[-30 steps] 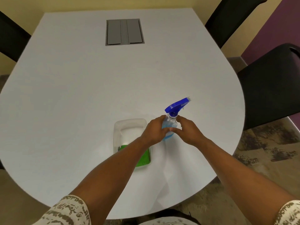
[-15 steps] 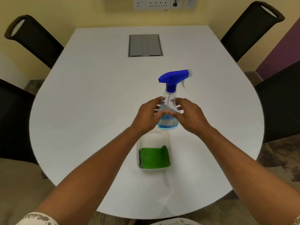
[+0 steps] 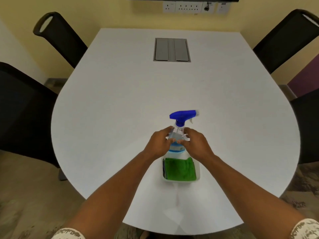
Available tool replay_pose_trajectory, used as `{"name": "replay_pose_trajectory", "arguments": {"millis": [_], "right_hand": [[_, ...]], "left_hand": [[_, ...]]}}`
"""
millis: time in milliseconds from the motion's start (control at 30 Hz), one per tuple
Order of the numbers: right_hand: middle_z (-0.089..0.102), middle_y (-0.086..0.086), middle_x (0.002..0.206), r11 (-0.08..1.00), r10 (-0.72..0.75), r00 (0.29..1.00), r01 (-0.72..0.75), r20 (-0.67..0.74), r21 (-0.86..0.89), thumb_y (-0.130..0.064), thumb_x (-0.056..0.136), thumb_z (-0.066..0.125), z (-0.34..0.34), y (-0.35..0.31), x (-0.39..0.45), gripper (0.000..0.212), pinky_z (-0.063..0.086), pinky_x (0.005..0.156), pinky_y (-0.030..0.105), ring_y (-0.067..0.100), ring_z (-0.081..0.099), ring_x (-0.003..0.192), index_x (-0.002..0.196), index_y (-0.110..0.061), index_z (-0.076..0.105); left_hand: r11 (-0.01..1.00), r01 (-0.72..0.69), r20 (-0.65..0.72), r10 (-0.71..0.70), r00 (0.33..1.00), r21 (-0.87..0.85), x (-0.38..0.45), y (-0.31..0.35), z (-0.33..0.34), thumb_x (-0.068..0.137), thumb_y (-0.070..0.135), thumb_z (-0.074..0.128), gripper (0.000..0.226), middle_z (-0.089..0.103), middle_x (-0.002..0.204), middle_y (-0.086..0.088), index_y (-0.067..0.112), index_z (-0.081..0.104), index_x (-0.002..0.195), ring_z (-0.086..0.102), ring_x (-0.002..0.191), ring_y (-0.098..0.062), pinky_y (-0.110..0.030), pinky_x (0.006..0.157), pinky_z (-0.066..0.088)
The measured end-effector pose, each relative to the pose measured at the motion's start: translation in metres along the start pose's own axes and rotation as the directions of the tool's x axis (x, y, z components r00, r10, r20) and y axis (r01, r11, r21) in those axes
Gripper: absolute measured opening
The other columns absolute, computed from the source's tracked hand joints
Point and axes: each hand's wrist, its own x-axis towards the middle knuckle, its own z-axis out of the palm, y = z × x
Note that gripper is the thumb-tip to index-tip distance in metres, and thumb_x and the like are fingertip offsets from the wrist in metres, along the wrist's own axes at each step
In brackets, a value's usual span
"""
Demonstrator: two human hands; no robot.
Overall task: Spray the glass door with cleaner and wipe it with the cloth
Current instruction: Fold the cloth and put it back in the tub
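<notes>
A clear spray bottle (image 3: pixel 177 147) with a blue trigger head (image 3: pixel 183 115) and pale blue liquid stands upright over the far end of a white tray (image 3: pixel 198 171). My left hand (image 3: pixel 159 143) wraps its left side and my right hand (image 3: pixel 196 144) its right side, fingertips meeting across the front. A folded green cloth (image 3: pixel 180 169) lies in the near half of the tray. No glass door is in view.
The white rounded table (image 3: pixel 120 109) has a grey cable hatch (image 3: pixel 171 50) at its far middle. Black chairs stand at the left (image 3: pixel 57 37), near left (image 3: pixel 22 107) and right (image 3: pixel 284 38). Wall sockets (image 3: pixel 188 6) sit behind the table.
My view has tilted up and shifted, showing more of the wall and chairs. Both hands stay clasped on the bottle, which now reads upright above the tray's far end.
</notes>
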Motion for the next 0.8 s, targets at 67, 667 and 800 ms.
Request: {"name": "replay_pose_trajectory", "arguments": {"millis": [67, 667, 800], "right_hand": [[0.065, 0.001, 0.13, 0.999, 0.03, 1.0, -0.03, -0.009, 0.018, -0.027, 0.092, 0.068, 0.005, 0.004, -0.001, 0.043, 0.05, 0.097, 0.033, 0.021, 0.062, 0.115, 0.132, -0.02, 0.056], [0.042, 0.001, 0.156, 0.991, 0.081, 0.996, -0.076, 0.046, -0.11, -0.03, 0.102, 0.053, -0.008, 0.037, -0.003, 0.06, 0.038, 0.112, 0.035, 0.022, 0.043, 0.141, 0.155, -0.024, 0.027], [0.045, 0.003, 0.153, 0.973, 0.016, 1.0, -0.016, 0.0, -0.229, -0.032, 0.102, 0.051, -0.03, 0.048, -0.003, 0.057, 0.039, 0.111, 0.034, 0.021, 0.046, 0.138, 0.155, -0.022, 0.03]], "left_hand": [[1.0, 0.002, 0.004, -0.002, 1.0, 0.01, 0.002, -0.003, 0.006, 0.098, 0.011, 0.062, 0.047, 0.064, 0.139, -0.007, 0.013, 0.053, 0.144, 0.062, 0.126, -0.024, -0.037, 0.105, 0.053], [0.917, -0.037, 0.126, -0.014, 0.992, 0.397, 0.01, -0.003, 0.016, 0.104, 0.026, 0.052, 0.05, 0.055, 0.15, -0.003, 0.021, 0.041, 0.153, 0.055, 0.134, -0.024, -0.035, 0.108, 0.045], [0.847, -0.066, 0.157, -0.02, 0.987, 0.528, 0.008, 0.002, 0.004, 0.105, 0.031, 0.05, 0.06, 0.042, 0.159, -0.004, 0.02, 0.027, 0.159, 0.044, 0.143, -0.023, -0.035, 0.115, 0.037]]}}
